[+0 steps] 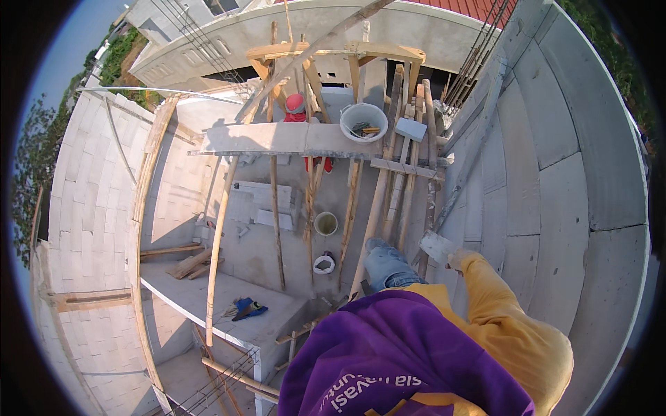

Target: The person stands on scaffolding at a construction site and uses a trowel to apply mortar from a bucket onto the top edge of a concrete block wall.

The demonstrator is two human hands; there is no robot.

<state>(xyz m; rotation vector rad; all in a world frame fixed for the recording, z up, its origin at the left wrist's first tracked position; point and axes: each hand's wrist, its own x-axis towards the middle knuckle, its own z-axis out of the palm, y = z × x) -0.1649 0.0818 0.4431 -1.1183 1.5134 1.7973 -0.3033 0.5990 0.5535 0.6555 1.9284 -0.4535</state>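
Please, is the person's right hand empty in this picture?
No, the right hand at the end of the yellow sleeve holds a flat, pale tool.

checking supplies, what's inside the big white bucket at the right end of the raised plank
The white bucket holds dark and grey pieces and an orange-yellow one, too small to identify. Whatever lies beneath them is covered.
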